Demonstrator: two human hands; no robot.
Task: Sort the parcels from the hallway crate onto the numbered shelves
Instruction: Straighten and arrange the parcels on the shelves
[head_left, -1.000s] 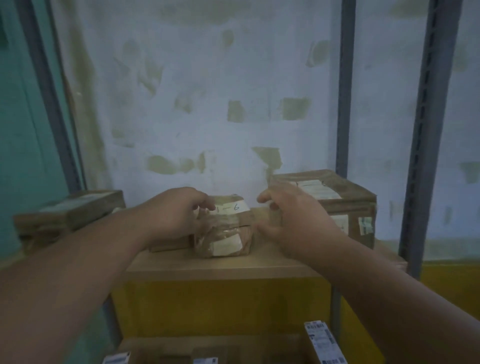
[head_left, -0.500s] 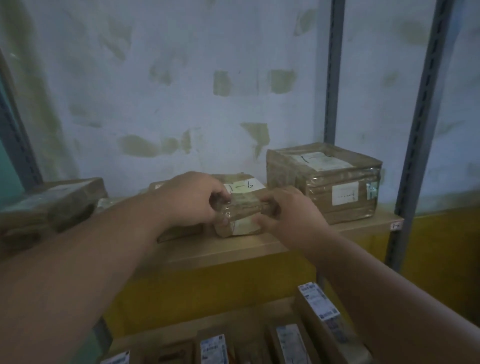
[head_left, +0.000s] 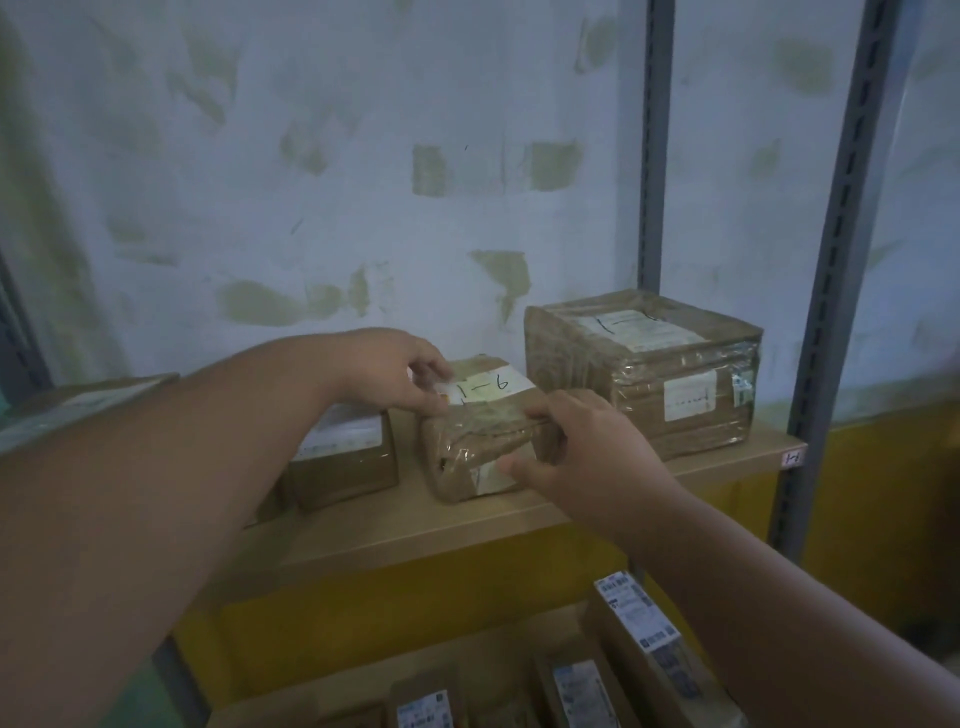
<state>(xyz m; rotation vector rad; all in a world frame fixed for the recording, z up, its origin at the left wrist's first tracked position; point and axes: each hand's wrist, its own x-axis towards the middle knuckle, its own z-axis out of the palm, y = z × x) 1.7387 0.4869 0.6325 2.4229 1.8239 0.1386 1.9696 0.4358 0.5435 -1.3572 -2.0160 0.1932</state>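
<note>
Standing on end on the lower shelf (head_left: 509, 670) nearest me are several labelled boxes (head_left: 636, 631). Above them, on the wooden shelf (head_left: 467, 535), both hands hold the taped parcel (head_left: 480, 447) marked "1-6": the right hand (head_left: 582, 457) has fingers curled over its top front edge and thumb against its front label, while the left hand (head_left: 395, 374) pinches its top left corner. A small box (head_left: 343, 460) sits just left of it, a big box (head_left: 644, 371) just right and further back, before the patchy wall (head_left: 311, 182).
</note>
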